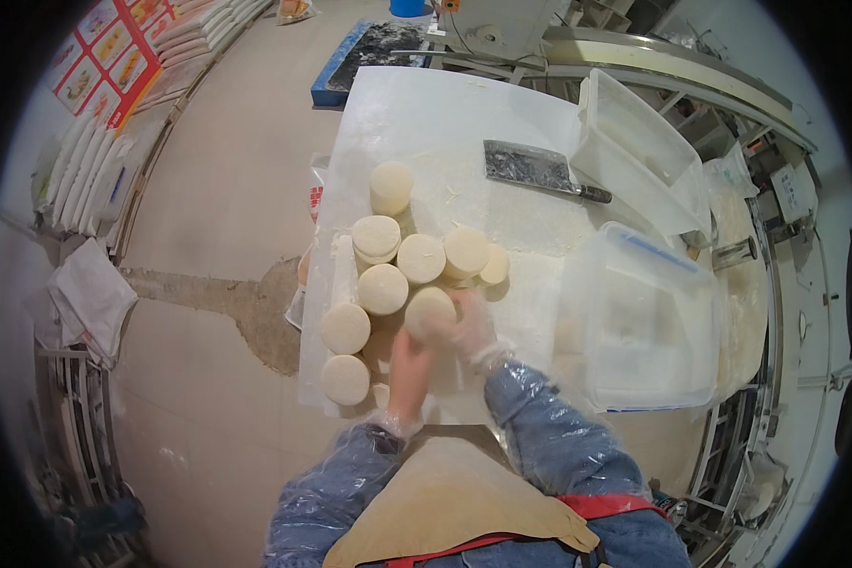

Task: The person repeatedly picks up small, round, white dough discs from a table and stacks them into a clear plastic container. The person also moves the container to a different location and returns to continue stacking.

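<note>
Both hands, in clear plastic sleeve covers, meet at a pale round dough disc (pixel 430 309) near the front of the white board. My right hand (pixel 471 327), blurred by motion, closes round its right side. My left hand (pixel 413 360) grips it from the near side, its fingertips partly hidden. Beyond and to the left stand several similar pale rounds (pixel 382 289), some stacked in layers, such as the stack (pixel 376 237) at the left. A smaller round (pixel 494 265) sits just beyond my right hand.
A cleaver (pixel 527 164) lies flat on the white board (pixel 426 114), farther off. At the right stand a translucent tub (pixel 625 142) and a lidded plastic box (pixel 648 331). A blue-edged dark tray (pixel 336 76) lies beyond the board; stacked white sacks (pixel 80 175) line the left wall.
</note>
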{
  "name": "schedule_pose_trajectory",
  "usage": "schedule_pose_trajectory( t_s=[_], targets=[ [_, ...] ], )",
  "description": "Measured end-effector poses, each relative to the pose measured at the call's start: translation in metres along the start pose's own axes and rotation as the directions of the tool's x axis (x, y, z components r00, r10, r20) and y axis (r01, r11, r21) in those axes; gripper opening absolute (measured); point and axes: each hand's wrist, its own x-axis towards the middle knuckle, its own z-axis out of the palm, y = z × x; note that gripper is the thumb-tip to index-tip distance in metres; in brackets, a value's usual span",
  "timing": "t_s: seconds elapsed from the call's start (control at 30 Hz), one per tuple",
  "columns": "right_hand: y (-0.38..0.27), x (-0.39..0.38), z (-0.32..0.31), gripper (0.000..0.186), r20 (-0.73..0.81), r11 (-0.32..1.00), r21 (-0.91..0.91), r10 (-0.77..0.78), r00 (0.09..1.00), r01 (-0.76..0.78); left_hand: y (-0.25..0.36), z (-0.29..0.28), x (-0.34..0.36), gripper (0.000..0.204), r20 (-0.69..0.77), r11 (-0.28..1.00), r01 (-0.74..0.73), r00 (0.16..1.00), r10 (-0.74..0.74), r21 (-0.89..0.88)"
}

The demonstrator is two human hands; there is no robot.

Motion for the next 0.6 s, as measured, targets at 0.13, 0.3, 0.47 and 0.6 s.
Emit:
schedule_pose_trajectory(
  t_s=[0.13, 0.3, 0.47, 0.6],
  targets=[
    [-0.031, -0.058, -0.031, 0.075, -0.368, 0.847, 0.51, 0.055, 0.928, 0.152, 0.018, 0.0, -0.034, 0.054, 0.232, 0.987, -0.156, 0.961, 0.148, 0.019],
    [-0.014, -0.062, -0.044, 0.077, -0.232, 0.991, -0.107, 0.048, 0.972, -0.074, 0.012, -0.01, -0.065, 0.051, 0.277, 0.983, -0.087, 0.96, 0.04, 0.159],
    [0.009, -0.045, -0.026, 0.068, -0.326, 0.987, -0.106, -0.148, 0.933, 0.12, -0.001, -0.011, -0.077, 0.044, 0.214, 0.966, -0.028, 0.977, -0.029, 0.258],
    [0.017, -0.066, -0.037, 0.054, -0.489, 0.985, -0.035, -0.165, 0.857, 0.17, 0.006, -0.022, -0.08, 0.039, 0.116, 0.953, -0.039, 0.993, 0.004, 0.301]
  ],
)
